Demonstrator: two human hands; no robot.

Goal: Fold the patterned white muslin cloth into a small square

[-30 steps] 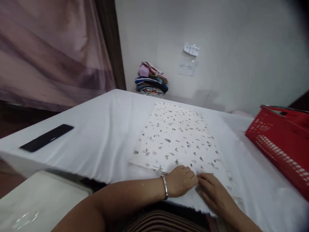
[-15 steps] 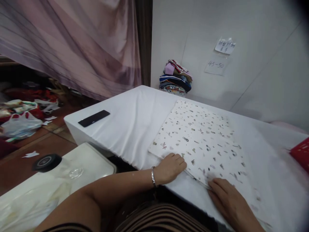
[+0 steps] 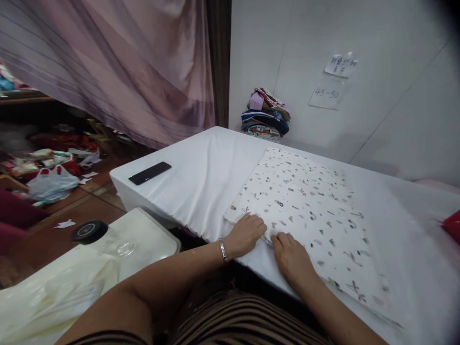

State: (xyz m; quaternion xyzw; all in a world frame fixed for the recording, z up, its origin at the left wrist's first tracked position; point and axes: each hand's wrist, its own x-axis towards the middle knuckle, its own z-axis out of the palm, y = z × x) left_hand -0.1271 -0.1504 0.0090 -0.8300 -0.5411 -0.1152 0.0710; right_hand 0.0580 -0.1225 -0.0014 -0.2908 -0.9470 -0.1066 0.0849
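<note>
A white cloth printed with small plant-like motifs (image 3: 302,206) lies folded flat on the white-covered table (image 3: 201,177). At its near edge, towards the left corner, my left hand (image 3: 247,234) has its fingers curled over the fabric, a silver bracelet on the wrist. Close beside it, my right hand (image 3: 293,256) grips the same edge with bent fingers. A small gap separates the two hands, and a bit of the edge shows there slightly rumpled. Both thumbs are mostly hidden.
On the table's left end lies a black phone-like slab (image 3: 150,173). Folded clothes (image 3: 266,115) are stacked at the back by the wall. A cream surface (image 3: 143,230) with a round black object (image 3: 89,231) stands at left. A red item (image 3: 452,227) sits far right.
My right hand has slid left along the cloth's near edge, close to my left hand. My left hand has shifted slightly towards the left corner. The view has turned a little left.
</note>
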